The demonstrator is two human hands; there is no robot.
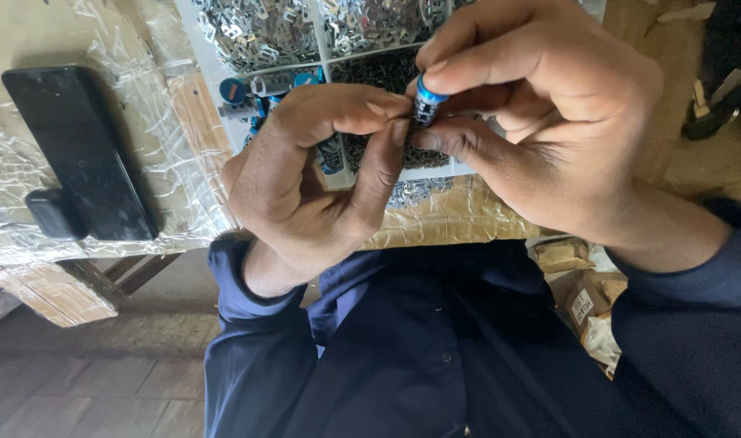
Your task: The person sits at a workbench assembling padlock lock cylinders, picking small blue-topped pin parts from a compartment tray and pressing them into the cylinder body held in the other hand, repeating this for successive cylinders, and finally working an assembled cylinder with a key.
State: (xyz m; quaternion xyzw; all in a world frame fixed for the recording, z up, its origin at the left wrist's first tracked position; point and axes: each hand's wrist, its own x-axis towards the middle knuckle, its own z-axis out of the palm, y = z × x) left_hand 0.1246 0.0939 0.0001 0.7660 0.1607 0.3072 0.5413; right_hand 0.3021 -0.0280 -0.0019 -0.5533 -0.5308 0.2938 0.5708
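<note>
Both hands meet over the white compartment tray [193,49]. The right hand [549,122] pinches a small blue-capped cylindrical part [426,99] between thumb and forefinger, closed firmly on it. The left hand [322,170] closes its thumb and forefinger tips against the lower end of the same part, seemingly pressing or seating a tiny piece there; that piece is hidden. Judged step: assembly at the part's lower end, mid-fit. A next move would call for steady alignment and fine fingertip pressure. Beyond the grip lie compartments of small metal clips [257,32]; more blue parts [234,89] sit just left of it.
</note>
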